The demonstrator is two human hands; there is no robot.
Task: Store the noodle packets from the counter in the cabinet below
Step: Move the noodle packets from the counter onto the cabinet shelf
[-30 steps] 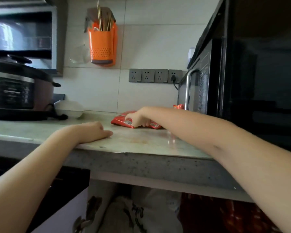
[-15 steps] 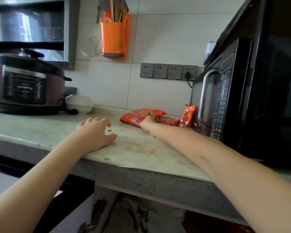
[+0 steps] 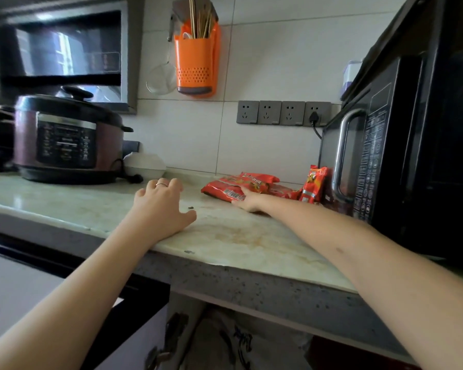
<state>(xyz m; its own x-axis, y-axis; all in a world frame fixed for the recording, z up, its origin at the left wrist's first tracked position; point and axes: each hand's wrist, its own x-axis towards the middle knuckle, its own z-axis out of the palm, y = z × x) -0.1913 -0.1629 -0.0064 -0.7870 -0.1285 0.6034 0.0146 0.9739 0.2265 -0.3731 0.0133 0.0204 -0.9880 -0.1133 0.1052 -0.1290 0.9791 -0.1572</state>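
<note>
Red noodle packets (image 3: 225, 186) are lying on the worktop (image 3: 238, 236) by the microwave (image 3: 380, 161), right hand (image 3: 249, 202) touching one with straight fingers (left hand (image 3: 163, 206) resting flat). Probably light, slippery, crushable; grab a sealed edge.

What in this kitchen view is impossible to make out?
Head view: how many noodle packets are piled; they overlap, and the right hand covers part.
Whether that hand grips a packet: its fingers are mostly hidden behind its own back.
Inside the cabinet below: contents blurred, cut off by the bottom edge.
</note>
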